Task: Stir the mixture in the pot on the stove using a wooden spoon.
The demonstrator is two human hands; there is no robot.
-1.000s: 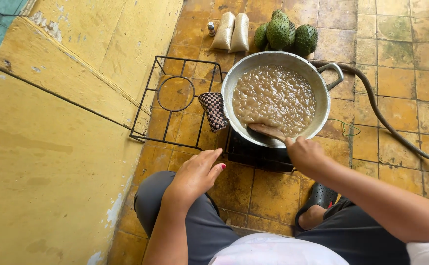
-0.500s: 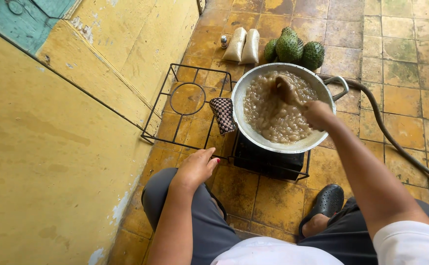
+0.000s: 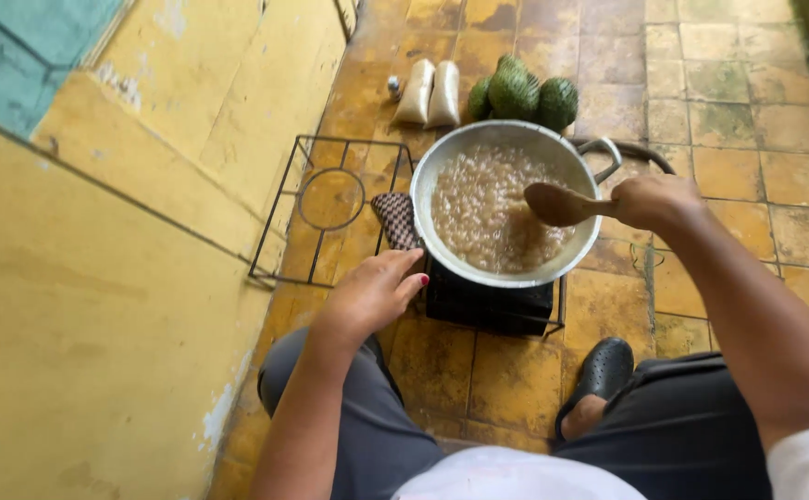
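Observation:
A metal pot [image 3: 423, 199] full of bubbling brownish liquid sits on a black burner [image 3: 488, 306] on the tiled floor. My right hand [image 3: 654, 201] grips a wooden spoon [image 3: 557, 204], whose bowl is lifted out over the pot's right half. My left hand [image 3: 372, 294] hovers with fingers loosely apart just left of the burner, close to the pot's near rim and a checkered cloth [image 3: 393, 218] tucked at the pot's left side. It holds nothing.
A black wire stand [image 3: 326, 199] lies on the floor left of the pot, by the yellow wall. Two white bags [image 3: 429, 93] and three green fruits [image 3: 520, 91] rest behind the pot. A hose [image 3: 645, 153] runs off to the right. My black shoe [image 3: 603, 370] is near the burner.
My right hand has pulled back from the middle of the pot to its right rim, raising the spoon out of the liquid. My left hand has moved forward toward the burner.

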